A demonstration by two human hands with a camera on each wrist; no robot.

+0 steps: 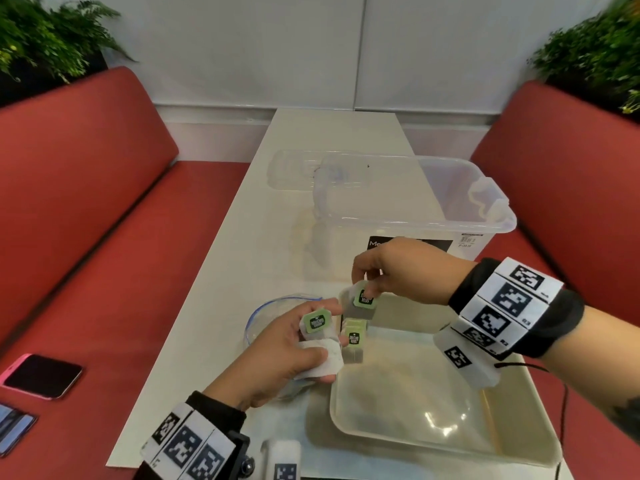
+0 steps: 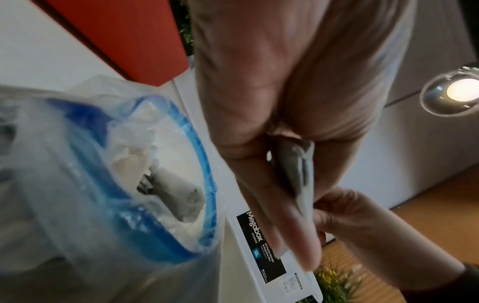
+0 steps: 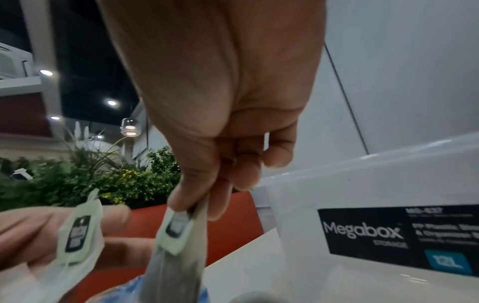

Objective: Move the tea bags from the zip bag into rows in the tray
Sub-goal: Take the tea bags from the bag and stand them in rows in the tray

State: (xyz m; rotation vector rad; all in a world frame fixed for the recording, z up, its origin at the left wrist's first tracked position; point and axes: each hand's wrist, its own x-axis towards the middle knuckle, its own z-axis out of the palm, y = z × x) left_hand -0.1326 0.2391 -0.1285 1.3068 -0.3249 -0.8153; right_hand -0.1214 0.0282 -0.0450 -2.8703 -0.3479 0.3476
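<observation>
My right hand (image 1: 367,285) pinches a tea bag (image 1: 363,303) with a green tag by its top, just above the far left corner of the clear tray (image 1: 502,403). One tea bag (image 1: 354,344) stands inside that corner. My left hand (image 1: 304,344) grips a small bunch of tea bags (image 1: 317,337) next to the tray's left rim, over the open zip bag (image 1: 256,323). In the left wrist view the zip bag (image 2: 155,184) with a blue seal holds more tea bags. The right wrist view shows the pinched tea bag (image 3: 178,235) and the left hand's tea bag (image 3: 77,231).
A clear Megabox storage box (image 1: 433,216) stands behind the tray, its lid (image 1: 298,168) lying further back. Red bench seats (image 1: 86,202) flank the narrow white table (image 1: 242,254). Two phones (image 1: 45,375) lie on the left seat. Plants stand behind both benches.
</observation>
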